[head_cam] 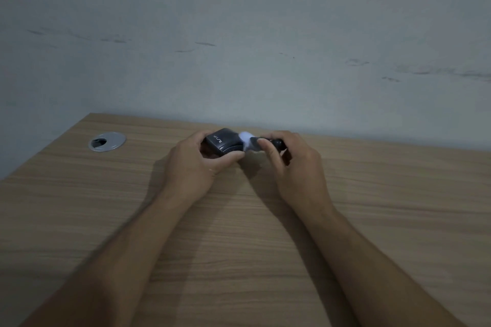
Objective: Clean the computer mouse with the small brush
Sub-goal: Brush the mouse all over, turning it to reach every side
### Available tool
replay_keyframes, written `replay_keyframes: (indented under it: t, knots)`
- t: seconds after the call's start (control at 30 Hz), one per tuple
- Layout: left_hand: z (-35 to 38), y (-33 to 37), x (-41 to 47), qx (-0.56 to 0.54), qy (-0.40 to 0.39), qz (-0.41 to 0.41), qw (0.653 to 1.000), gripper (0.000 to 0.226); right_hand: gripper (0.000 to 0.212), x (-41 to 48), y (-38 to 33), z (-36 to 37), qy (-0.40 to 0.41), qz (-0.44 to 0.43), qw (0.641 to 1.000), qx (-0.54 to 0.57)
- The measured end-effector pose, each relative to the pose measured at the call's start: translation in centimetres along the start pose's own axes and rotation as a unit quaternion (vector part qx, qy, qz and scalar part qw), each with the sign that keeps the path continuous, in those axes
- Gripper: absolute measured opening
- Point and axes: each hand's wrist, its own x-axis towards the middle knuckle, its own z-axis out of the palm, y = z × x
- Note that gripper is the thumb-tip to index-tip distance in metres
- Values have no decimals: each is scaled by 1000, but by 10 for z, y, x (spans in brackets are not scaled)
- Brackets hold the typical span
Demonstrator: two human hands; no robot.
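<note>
A black computer mouse (pixel 222 141) with white lettering is held a little above the wooden desk (pixel 239 233), near its far edge. My left hand (pixel 191 164) grips it from the left and below, thumb along its near side. My right hand (pixel 289 164) holds a small brush (pixel 276 144) with a dark handle. The brush's pale bristles (pixel 247 141) are blurred and touch the right end of the mouse. Most of the handle is hidden by my fingers.
A round silver cable grommet (pixel 107 141) is set into the desk at the far left. A pale wall (pixel 239 34) with dark scuffs rises right behind the desk's far edge. The desk's left edge runs diagonally toward me.
</note>
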Motion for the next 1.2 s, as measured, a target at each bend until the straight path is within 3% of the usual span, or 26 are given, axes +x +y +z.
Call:
replay_keyframes:
  t: [0.1,0.33,0.57,0.67,0.87,1.07,1.2]
  knots:
    - [1,0,-1,-4,-16,21,1000,51,12,2,2,-6,6,45,998,36]
    - [-2,0,-1,23,-58,63,996,78,14,-9,-20,4,-60,-21,994,87]
    - [0,1,-4,27,-49,85,995,71,15,4,1,-4,65,95,993,39]
    - [1,4,-5,91,-47,93,990,74,16,0,-8,-4,41,56,996,64]
    - [2,5,-7,173,-16,115,978,78,15,-13,-31,7,-22,-114,991,60]
    - [-1,-2,-2,177,7,150,973,78,17,0,-12,2,65,8,998,8]
    - [1,2,-3,213,3,177,961,82,19,-1,-15,-5,46,-19,998,36]
